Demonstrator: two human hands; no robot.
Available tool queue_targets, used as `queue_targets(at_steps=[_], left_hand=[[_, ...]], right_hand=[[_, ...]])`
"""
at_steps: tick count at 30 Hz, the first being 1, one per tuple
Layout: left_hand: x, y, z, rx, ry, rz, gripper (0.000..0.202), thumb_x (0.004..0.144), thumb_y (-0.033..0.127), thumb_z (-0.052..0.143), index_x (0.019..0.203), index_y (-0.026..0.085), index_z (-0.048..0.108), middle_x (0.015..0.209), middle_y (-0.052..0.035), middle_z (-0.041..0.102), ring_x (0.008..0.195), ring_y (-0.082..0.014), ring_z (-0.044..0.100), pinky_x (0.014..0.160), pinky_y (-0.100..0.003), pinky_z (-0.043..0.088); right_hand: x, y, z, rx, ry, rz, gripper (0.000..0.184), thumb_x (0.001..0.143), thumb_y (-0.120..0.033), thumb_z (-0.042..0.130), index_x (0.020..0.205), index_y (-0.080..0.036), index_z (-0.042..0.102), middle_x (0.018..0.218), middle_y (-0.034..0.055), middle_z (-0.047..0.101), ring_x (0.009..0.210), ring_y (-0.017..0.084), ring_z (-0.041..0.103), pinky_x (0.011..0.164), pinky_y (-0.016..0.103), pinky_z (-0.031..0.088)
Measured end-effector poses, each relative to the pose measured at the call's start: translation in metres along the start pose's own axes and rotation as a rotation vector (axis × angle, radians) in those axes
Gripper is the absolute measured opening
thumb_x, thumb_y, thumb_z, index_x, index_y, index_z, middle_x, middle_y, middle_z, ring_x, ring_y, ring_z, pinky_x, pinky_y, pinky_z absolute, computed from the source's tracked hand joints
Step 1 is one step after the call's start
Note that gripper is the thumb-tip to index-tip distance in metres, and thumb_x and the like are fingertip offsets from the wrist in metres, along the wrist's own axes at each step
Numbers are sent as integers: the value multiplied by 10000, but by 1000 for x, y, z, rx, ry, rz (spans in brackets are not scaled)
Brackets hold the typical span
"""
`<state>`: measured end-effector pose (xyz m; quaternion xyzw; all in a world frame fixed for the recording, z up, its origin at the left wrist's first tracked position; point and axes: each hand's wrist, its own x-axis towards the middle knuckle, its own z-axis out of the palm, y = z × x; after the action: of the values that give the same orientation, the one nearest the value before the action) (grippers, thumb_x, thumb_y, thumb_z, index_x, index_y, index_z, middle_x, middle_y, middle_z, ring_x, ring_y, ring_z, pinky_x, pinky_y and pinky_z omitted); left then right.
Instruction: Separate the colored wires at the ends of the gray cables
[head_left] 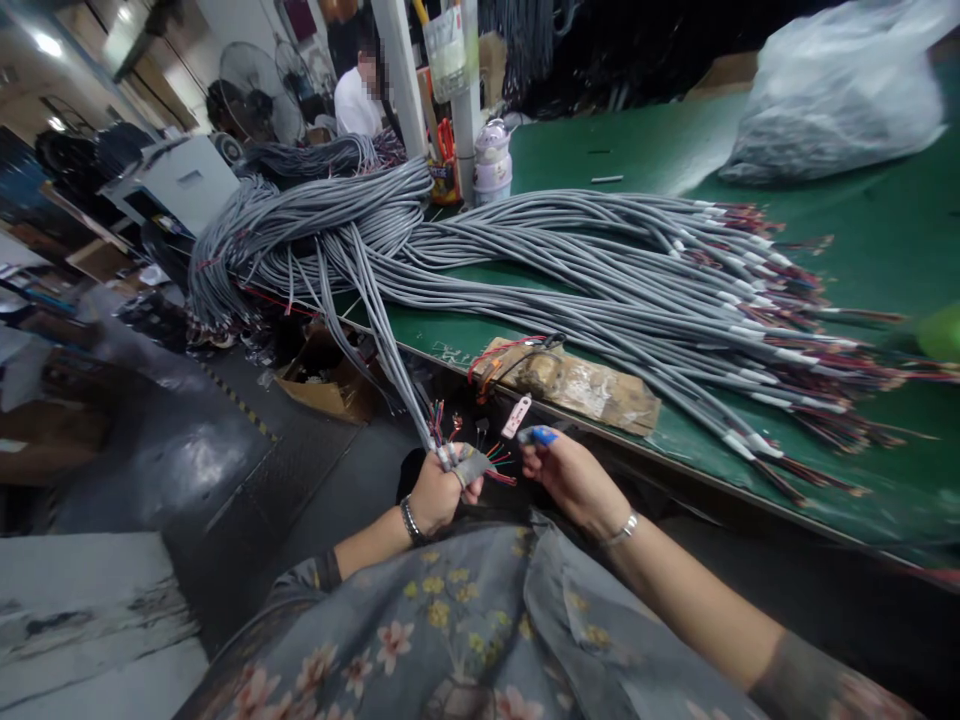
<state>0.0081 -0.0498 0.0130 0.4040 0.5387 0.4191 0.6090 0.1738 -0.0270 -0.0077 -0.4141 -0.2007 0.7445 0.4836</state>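
My left hand [442,490] is closed round the ends of several grey cables [390,350] that hang down from the bench. Thin coloured wires [499,460] fan out past its wrapped thumb, towards my right hand. A short gap to the right, my right hand [566,475] is raised with its fingers curled into a pinch and a blue wrap [543,435] on one fingertip. Whatever sits in that pinch, if anything, is too small to make out. Just beyond it is a small pinkish-white tag [516,417] by the bench edge.
Many grey cables [525,240] lie across the green bench [622,150], their stripped ends to the right. A taped cardboard piece [577,380] rests at the front edge. Behind are a lilac container [493,160], a plastic bag [840,90] and a seated person [358,105]. A cardboard box [326,380] stands below.
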Motion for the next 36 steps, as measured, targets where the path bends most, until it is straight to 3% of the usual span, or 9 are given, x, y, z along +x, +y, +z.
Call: queue_targets(at_steps=[4,7,11,13,15,21,29,36], left_hand=[[5,8,-1,14,-173,-54,462,582,575,724,547,154,538,406,39,481,316,-47,363,333,-190,266],[11,14,0,11,-261,-98,455,564,564,738,556,154,541,392,45,470,298,-47,348,322,-193,233],[16,19,0,27,-320,-111,441,575,530,742,519,154,518,383,39,464,296,-45,346,323,-195,223],[18,20,-1,29,-341,-116,427,581,507,741,510,154,513,383,37,462,297,-45,343,323,-196,221],[19,20,-1,21,-359,-129,401,579,489,738,526,152,526,383,38,460,299,-47,338,320,-198,217],[23,18,1,6,-361,-161,363,549,475,730,551,158,551,372,47,455,293,-49,328,314,-200,205],[23,16,2,55,-356,-154,390,565,475,731,487,166,506,373,42,446,299,-46,333,333,-210,207],[19,15,1,34,-346,-132,424,575,517,728,501,165,503,374,43,450,295,-47,333,326,-205,215]], right_hand=[[9,-8,5,-28,-127,81,431,595,-593,754,708,-185,672,668,10,625,543,97,508,508,232,436],[13,-12,13,-80,-228,36,487,578,-633,746,728,-178,661,603,-10,577,508,92,461,480,230,399],[13,-10,16,-219,-90,-166,499,564,-666,729,621,-188,597,497,-48,478,447,80,340,434,237,302],[13,-7,16,-297,14,-283,509,594,-695,684,589,-200,569,485,-45,470,449,90,338,441,250,292],[15,-6,17,-317,37,-329,516,636,-715,634,572,-209,556,487,-38,472,460,101,356,461,261,313],[24,-6,22,-25,-75,-97,478,571,-665,724,697,-210,652,624,-6,591,532,122,467,492,258,390],[26,-3,23,30,-35,-125,424,562,-603,774,690,-214,665,615,1,596,537,136,472,494,269,402],[20,-6,19,88,-126,9,458,637,-677,674,674,-221,656,657,5,625,532,121,504,509,251,430]])
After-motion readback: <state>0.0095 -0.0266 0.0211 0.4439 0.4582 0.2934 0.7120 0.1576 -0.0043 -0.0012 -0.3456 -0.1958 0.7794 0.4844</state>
